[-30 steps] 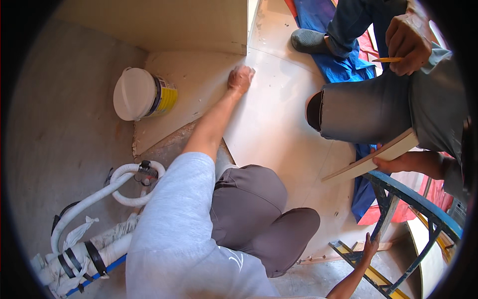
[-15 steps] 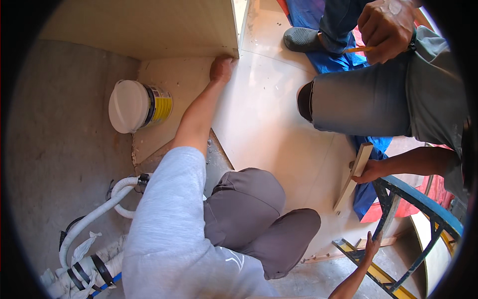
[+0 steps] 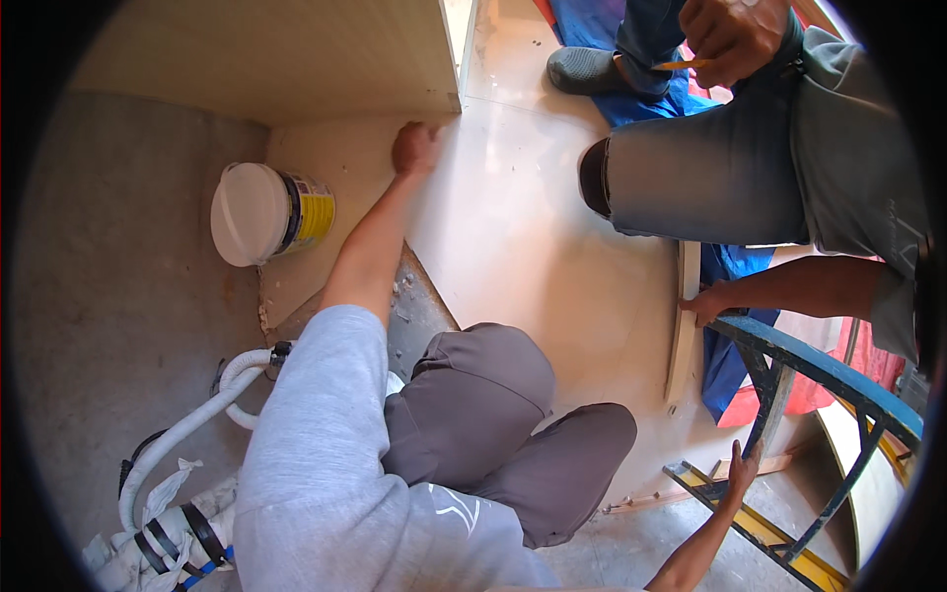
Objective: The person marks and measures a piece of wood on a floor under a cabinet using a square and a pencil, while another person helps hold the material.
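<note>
Hands well apart: the left hand (image 3: 417,148) is loosely curled low over the pale flooring (image 3: 533,197), knuckles up, and I cannot tell whether it pinches anything; the right hand (image 3: 745,469), at the near right, is wrapped around a strut of the blue metal frame (image 3: 819,363). Just beyond the left hand, the wooden panel (image 3: 276,59) ends at a sharp corner. Flooring lies open to the right of that corner as far as the co-worker's knee, while on the left a white-lidded bucket (image 3: 254,215) narrows the room. Nearer, the flooring's slanting cut edge gives way to bare concrete (image 3: 419,306) beside the crouching person's knees.

Compared with half a second ago, the left hand is slightly nearer and clear of the panel's corner, which it then seems to meet. A wooden strip (image 3: 683,355) in the co-worker's near hand (image 3: 705,304) now runs almost straight from near to far instead of slanting. The co-worker's other hand, with a pencil (image 3: 681,65), is farther off.
</note>
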Available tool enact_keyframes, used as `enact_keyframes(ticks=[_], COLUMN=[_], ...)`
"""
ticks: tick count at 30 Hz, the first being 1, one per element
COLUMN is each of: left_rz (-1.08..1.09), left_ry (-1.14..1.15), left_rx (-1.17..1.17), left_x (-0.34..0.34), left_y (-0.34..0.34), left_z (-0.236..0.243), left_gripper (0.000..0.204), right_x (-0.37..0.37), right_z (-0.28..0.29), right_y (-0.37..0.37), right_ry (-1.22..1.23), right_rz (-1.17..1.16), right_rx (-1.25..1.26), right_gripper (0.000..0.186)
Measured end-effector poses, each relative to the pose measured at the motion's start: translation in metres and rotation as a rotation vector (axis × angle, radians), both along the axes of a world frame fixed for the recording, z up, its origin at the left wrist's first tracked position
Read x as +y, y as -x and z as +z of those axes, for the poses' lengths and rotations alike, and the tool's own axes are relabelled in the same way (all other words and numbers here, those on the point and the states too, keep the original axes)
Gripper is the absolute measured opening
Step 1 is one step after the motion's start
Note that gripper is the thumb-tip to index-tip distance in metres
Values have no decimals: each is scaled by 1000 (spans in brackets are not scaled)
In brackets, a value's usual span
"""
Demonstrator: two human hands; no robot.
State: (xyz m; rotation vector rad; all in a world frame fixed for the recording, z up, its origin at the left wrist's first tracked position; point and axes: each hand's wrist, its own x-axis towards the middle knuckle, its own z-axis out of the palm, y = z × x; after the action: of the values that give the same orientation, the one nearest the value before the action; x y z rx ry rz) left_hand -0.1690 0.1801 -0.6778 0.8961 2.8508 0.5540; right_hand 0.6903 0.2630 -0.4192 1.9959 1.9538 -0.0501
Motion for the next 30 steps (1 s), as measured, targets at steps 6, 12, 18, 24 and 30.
enact_keyframes(ticks=[6, 12, 18, 24, 30], left_rz=[-114, -111, 262, 179, 21], left_ry=[-207, -93, 26, -51, -34], left_rx=[46, -25, -76, 4, 33], left_x=[31, 37, -18, -6, -46], left_y=[5, 25, 44, -3, -16], left_z=[-30, -35, 11, -6, -6], left_gripper=[32, 31, 31, 31, 27], right_x=[1, 4, -6, -1, 1], right_z=[-6, -8, 3, -8, -6], right_y=[-3, 0, -11, 3, -6], right_ry=[-17, -11, -25, -29, -43], right_rz=[13, 6, 11, 50, 89], right_rx=[16, 4, -48, -24, -24], right_gripper=[74, 76, 75, 71, 70])
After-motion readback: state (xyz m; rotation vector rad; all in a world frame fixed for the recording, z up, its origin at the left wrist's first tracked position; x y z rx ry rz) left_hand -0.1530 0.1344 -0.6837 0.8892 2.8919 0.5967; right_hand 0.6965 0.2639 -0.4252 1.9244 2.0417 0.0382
